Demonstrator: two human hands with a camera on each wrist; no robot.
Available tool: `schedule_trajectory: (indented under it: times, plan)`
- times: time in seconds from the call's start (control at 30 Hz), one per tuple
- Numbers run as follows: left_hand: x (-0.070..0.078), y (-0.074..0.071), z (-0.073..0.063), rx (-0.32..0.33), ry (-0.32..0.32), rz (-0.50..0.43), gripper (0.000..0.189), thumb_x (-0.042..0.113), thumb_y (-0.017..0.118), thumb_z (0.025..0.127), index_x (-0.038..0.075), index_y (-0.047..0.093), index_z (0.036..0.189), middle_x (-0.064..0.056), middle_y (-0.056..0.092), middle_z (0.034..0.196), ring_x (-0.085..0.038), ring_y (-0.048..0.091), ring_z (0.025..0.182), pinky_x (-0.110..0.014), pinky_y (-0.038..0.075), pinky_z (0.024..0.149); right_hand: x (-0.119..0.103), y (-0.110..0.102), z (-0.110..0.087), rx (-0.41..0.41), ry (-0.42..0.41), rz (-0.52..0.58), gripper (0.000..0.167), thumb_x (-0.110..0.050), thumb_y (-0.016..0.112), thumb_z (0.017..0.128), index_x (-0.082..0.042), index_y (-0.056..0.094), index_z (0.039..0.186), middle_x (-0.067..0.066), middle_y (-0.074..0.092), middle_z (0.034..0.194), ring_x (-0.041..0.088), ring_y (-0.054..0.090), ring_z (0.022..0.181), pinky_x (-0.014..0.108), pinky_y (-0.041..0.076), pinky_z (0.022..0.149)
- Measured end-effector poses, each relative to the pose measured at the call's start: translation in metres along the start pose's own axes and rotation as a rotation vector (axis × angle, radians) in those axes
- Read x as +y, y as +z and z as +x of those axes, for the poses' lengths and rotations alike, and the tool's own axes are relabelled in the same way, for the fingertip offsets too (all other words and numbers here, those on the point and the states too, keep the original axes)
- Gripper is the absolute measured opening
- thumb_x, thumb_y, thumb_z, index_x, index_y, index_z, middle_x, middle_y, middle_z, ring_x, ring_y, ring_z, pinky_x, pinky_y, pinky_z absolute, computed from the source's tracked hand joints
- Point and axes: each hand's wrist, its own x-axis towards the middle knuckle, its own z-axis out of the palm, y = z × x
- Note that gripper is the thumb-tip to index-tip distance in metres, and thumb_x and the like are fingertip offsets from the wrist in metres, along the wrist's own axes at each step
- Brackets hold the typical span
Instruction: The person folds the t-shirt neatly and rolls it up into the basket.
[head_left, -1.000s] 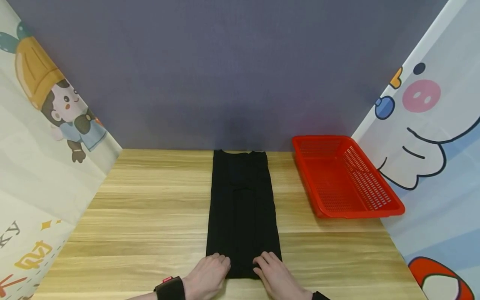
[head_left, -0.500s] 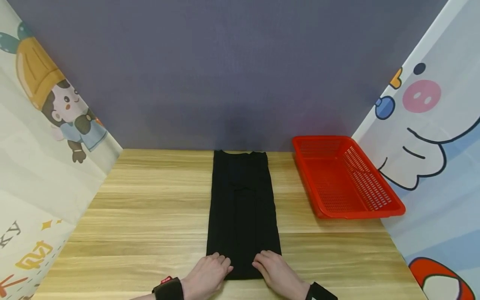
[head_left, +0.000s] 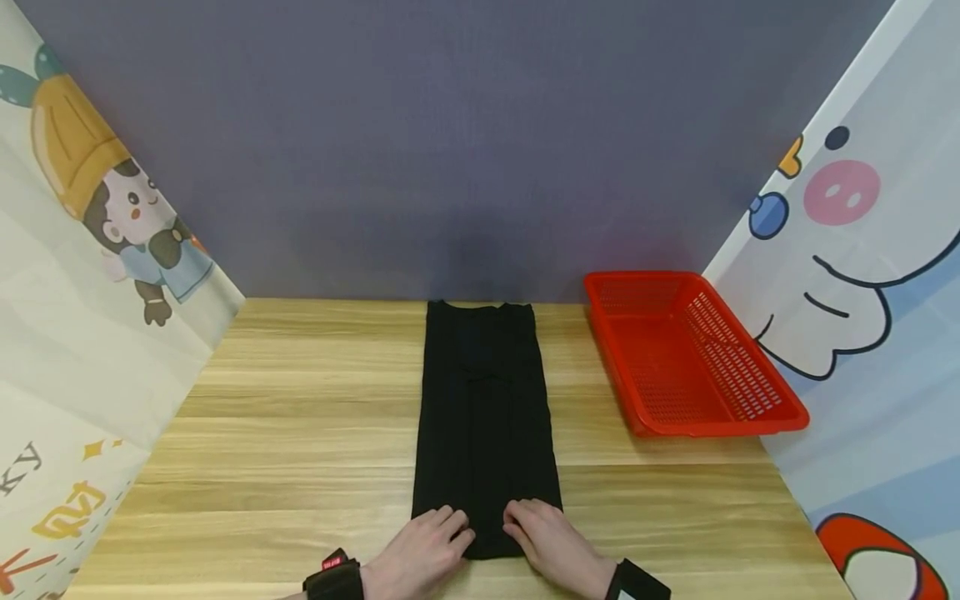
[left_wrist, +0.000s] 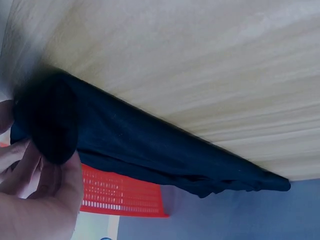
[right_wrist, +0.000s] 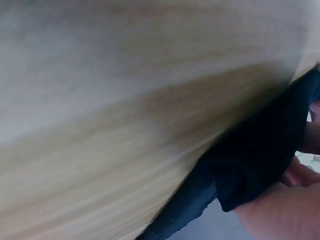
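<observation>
A black garment (head_left: 489,417) lies folded into a long narrow strip down the middle of the table, with a shallow curved dip at its far end. My left hand (head_left: 422,546) grips the near left corner. In the left wrist view, the thumb and fingers (left_wrist: 37,172) pinch a turned edge of the dark cloth (left_wrist: 130,130). At the near right corner, my right hand (head_left: 553,542) pinches the same end. The right wrist view has its fingers (right_wrist: 280,207) at the cloth's edge (right_wrist: 250,155), partly out of frame. Both wrists wear black bands.
A red plastic basket (head_left: 690,425) with perforated sides stands at the back right of the wooden table (head_left: 300,417). A grey-purple panel (head_left: 450,150) rises behind the table. Printed cartoon sheets (head_left: 75,350) line both sides.
My left hand has shifted slightly right along the near edge, and my right hand slightly left and away from me. The gap between them has narrowed; the basket has not moved.
</observation>
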Motion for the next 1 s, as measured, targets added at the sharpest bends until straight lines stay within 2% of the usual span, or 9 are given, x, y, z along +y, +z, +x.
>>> schedule_trajectory:
  times: [0.1, 0.3, 0.37, 0.47, 0.57, 0.7, 0.8, 0.9, 1.0]
  plan:
    - [-0.001, 0.000, 0.000, -0.008, 0.000, 0.000, 0.016, 0.031, 0.078, 0.085, 0.020, 0.073, 0.096, 0.007, 0.064, 0.093, -0.005, 0.053, 0.077, -0.015, 0.043, 0.064, 0.001, 0.000, -0.004, -0.003, -0.017, -0.053, 0.007, -0.022, 0.060, 0.101, -0.020, 0.064, 0.096, -0.012, 0.059, 0.085, -0.001, 0.050, 0.076, 0.021, 0.046, 0.067]
    - [-0.001, 0.001, 0.001, -0.032, -0.025, -0.022, 0.013, 0.022, 0.076, 0.084, 0.018, 0.072, 0.096, 0.007, 0.063, 0.089, -0.004, 0.050, 0.071, -0.015, 0.037, 0.057, 0.008, -0.002, -0.016, 0.037, -0.167, -0.098, 0.020, -0.034, 0.060, 0.101, -0.018, 0.064, 0.112, -0.010, 0.056, 0.102, 0.003, 0.047, 0.091, 0.024, 0.048, 0.078]
    - [-0.001, 0.001, 0.002, -0.033, -0.046, -0.041, 0.013, 0.021, 0.075, 0.084, 0.018, 0.071, 0.096, 0.007, 0.063, 0.089, -0.004, 0.051, 0.071, -0.015, 0.037, 0.056, 0.010, -0.003, -0.018, 0.051, -0.218, -0.113, 0.024, -0.036, 0.064, 0.099, -0.017, 0.065, 0.112, -0.009, 0.056, 0.104, 0.004, 0.048, 0.093, 0.024, 0.048, 0.079]
    - [-0.001, 0.002, 0.003, -0.031, -0.085, -0.063, 0.014, 0.020, 0.075, 0.085, 0.016, 0.071, 0.098, 0.006, 0.063, 0.087, -0.005, 0.053, 0.072, -0.017, 0.039, 0.057, 0.011, -0.005, -0.019, 0.080, -0.266, -0.158, 0.022, -0.031, 0.069, 0.095, -0.014, 0.068, 0.109, -0.008, 0.059, 0.104, 0.005, 0.050, 0.093, 0.024, 0.049, 0.080]
    - [0.000, 0.003, 0.004, -0.056, -0.127, -0.074, 0.016, 0.020, 0.074, 0.087, 0.015, 0.070, 0.101, 0.005, 0.064, 0.088, -0.007, 0.056, 0.075, -0.018, 0.042, 0.060, 0.008, -0.007, -0.018, 0.071, -0.229, -0.169, 0.013, -0.021, 0.070, 0.094, -0.012, 0.073, 0.103, -0.007, 0.060, 0.098, 0.005, 0.050, 0.089, 0.021, 0.048, 0.076]
    - [0.003, 0.001, 0.006, -0.151, -0.204, -0.096, 0.023, 0.020, 0.074, 0.088, 0.014, 0.069, 0.109, 0.003, 0.064, 0.094, -0.009, 0.059, 0.082, -0.021, 0.043, 0.062, 0.001, -0.011, -0.014, 0.018, -0.106, -0.161, 0.009, -0.016, 0.068, 0.095, -0.012, 0.076, 0.097, -0.008, 0.060, 0.089, 0.002, 0.048, 0.081, 0.019, 0.047, 0.070]
    - [0.007, 0.002, 0.007, -0.194, -0.254, -0.069, 0.028, 0.023, 0.075, 0.085, 0.016, 0.067, 0.111, 0.003, 0.064, 0.098, -0.011, 0.060, 0.087, -0.023, 0.040, 0.063, -0.003, -0.012, -0.010, 0.003, -0.043, -0.156, 0.009, -0.013, 0.067, 0.095, -0.012, 0.076, 0.096, -0.008, 0.059, 0.085, 0.002, 0.047, 0.078, 0.020, 0.047, 0.068]
    - [0.010, 0.007, 0.006, -0.171, -0.273, 0.007, 0.023, 0.024, 0.073, 0.087, 0.017, 0.066, 0.108, 0.004, 0.063, 0.096, -0.011, 0.058, 0.086, -0.024, 0.037, 0.062, -0.004, -0.012, -0.008, 0.002, -0.014, -0.149, 0.008, -0.010, 0.067, 0.094, -0.010, 0.075, 0.096, -0.007, 0.058, 0.083, 0.003, 0.046, 0.076, 0.020, 0.046, 0.067]
    - [0.010, 0.015, 0.005, -0.102, -0.265, 0.088, 0.014, 0.023, 0.066, 0.090, 0.017, 0.064, 0.103, 0.005, 0.061, 0.091, -0.011, 0.056, 0.081, -0.022, 0.034, 0.060, -0.004, -0.010, -0.007, 0.019, -0.013, -0.147, 0.008, -0.006, 0.066, 0.094, -0.008, 0.073, 0.095, -0.006, 0.056, 0.083, 0.005, 0.047, 0.076, 0.021, 0.046, 0.067]
